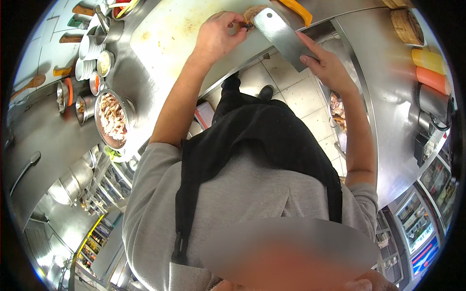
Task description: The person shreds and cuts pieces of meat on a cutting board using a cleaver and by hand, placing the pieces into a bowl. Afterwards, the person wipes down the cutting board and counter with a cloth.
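Note:
My right hand [327, 65] grips a cleaver [284, 39] with a wide steel blade and a round hole near its far corner. The cleaver's handle is hidden in my palm. At the blade's far end lies a brown piece of food, seemingly meat [252, 13], partly covered by the blade. My left hand [218, 36] is closed in a pinch at the near edge of this piece, with a small dark bit at the fingertips. Both hands are over the near edge of a whitish cutting board [170, 29] marked with brown crumbs and stains.
A yellow-orange handle [297, 10] lies beyond the cleaver. To the left stand a metal bowl of sliced meat [114, 119], stacked small white dishes [90, 48] and small containers. A metal counter [388, 97] runs along the right, with squeeze bottles [429, 77] and a bamboo steamer [407, 26].

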`<state>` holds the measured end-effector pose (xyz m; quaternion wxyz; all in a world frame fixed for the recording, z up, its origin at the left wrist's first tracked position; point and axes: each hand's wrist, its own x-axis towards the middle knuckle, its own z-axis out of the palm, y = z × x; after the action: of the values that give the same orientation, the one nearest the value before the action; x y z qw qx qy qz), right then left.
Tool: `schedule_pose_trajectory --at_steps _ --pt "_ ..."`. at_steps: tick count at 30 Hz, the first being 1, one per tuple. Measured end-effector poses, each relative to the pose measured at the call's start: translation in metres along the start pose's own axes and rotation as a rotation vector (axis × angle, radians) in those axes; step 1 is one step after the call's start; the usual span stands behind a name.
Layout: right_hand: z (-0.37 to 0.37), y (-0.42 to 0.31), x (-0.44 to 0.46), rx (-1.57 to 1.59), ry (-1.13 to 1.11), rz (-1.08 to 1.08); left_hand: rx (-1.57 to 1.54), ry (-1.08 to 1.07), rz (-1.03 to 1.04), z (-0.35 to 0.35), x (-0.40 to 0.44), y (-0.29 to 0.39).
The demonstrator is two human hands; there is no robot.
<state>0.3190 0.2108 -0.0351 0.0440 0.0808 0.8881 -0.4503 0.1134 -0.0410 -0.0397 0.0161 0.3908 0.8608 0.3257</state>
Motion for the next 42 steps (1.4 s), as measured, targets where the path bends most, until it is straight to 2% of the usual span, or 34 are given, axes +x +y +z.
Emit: schedule_pose_trajectory --at_steps 5,8,14,16,19,23,26,28,32,34,38,42 --pt "-0.013 0.013 0.012 0.009 -0.082 -0.051 -0.034 0.001 0.016 0.0 0.001 -0.004" --pt "-0.021 0.007 0.017 -0.088 -0.097 -0.097 -0.034 -0.005 0.031 0.0 0.002 -0.006" --pt "-0.029 -0.019 0.023 -0.326 -0.164 0.055 -0.043 -0.025 0.032 0.0 0.003 -0.006" --pt "-0.035 -0.021 0.024 -0.373 -0.157 -0.061 -0.045 -0.034 0.022 0.0 0.003 -0.006" --pt "-0.037 -0.035 0.029 -0.47 -0.178 -0.056 -0.024 -0.021 0.064 0.0 0.0 -0.006" --pt "-0.036 -0.026 0.028 -0.442 -0.175 -0.031 -0.018 -0.026 0.045 0.003 0.002 -0.007" --pt "-0.035 -0.02 0.027 -0.295 -0.166 -0.092 -0.058 -0.009 0.046 0.001 0.001 -0.006" --pt "-0.031 -0.026 0.03 -0.321 -0.222 0.037 -0.054 -0.011 0.042 0.003 0.001 -0.005" --pt "-0.019 -0.019 0.023 -0.289 -0.215 0.048 -0.082 0.004 0.055 0.002 0.0 -0.006" --pt "-0.005 -0.02 0.016 -0.185 -0.114 -0.025 -0.09 0.013 0.054 0.002 -0.001 -0.004" --pt "0.032 -0.065 -0.009 -0.345 -0.106 0.126 -0.078 -0.014 0.031 0.002 -0.003 -0.004" --pt "0.045 -0.066 -0.016 -0.314 -0.013 0.052 0.008 0.035 0.044 0.007 -0.002 -0.002"
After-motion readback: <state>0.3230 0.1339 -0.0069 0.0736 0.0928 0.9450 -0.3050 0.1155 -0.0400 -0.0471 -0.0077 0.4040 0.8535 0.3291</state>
